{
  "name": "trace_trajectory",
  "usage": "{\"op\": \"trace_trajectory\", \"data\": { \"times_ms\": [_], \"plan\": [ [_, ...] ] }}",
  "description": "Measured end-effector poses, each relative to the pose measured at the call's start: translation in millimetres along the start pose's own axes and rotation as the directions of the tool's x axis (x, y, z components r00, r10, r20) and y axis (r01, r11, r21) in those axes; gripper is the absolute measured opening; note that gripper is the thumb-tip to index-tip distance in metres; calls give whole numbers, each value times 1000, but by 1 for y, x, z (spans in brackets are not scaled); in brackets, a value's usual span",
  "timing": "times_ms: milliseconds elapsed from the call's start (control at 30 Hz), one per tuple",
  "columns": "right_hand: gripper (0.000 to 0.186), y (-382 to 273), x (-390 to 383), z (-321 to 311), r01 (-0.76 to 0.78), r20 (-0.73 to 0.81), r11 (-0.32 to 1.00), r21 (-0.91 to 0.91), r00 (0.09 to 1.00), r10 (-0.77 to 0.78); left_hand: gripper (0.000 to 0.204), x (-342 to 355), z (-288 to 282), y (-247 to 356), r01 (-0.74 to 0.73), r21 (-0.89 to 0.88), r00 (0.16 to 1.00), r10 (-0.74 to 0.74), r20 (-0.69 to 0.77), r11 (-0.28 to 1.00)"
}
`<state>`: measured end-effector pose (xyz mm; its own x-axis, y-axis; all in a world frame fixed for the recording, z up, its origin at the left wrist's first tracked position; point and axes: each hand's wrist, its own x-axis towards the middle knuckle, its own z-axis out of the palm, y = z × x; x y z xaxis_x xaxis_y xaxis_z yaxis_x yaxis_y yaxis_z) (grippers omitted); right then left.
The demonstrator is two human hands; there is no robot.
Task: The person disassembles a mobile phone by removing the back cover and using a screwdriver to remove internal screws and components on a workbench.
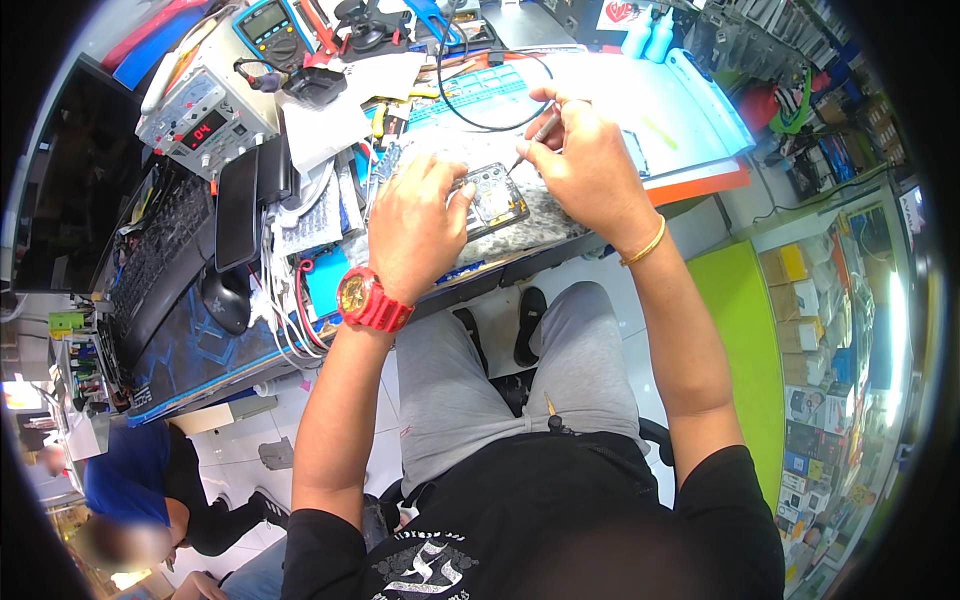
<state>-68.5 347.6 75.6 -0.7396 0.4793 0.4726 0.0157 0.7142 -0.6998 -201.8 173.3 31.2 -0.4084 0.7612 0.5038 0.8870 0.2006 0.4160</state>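
Note:
An opened dark phone with its innards exposed (497,204) lies on the speckled work mat (556,213) at the bench's front. My left hand (420,215) grips its left side, fingers curled and thumb resting on the edge. My right hand (590,165) pinches a slim pen-like tool (545,126), whose thin dark tip reaches down to the phone's upper right part; whether it touches cannot be told. A black cable (475,127) loops just above the phone, and a light blue tray mat (680,110) extends to the right.
A power supply (210,130), multimeter (262,30), black phone (238,205), keyboard (160,260), mouse (225,298) and monitor (75,170) crowd the left. A glass display case (830,370) stands right. Another person in blue (135,475) is at lower left.

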Motion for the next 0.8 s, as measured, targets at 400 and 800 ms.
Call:
{"op": "trace_trajectory", "data": {
  "times_ms": [400, 800],
  "plan": [
    [40, -1, -6, 9, 23, 59, 1000, -13, 998, -22, 11, -23, 7, 2, -77, 65, 994, 82, -77, 995],
    [38, -7, -5, 16, 219, 89, 917, -334, 976, -201, 11, -26, 9, 2, -116, 114, 984, 130, -121, 987]
  ]
}}
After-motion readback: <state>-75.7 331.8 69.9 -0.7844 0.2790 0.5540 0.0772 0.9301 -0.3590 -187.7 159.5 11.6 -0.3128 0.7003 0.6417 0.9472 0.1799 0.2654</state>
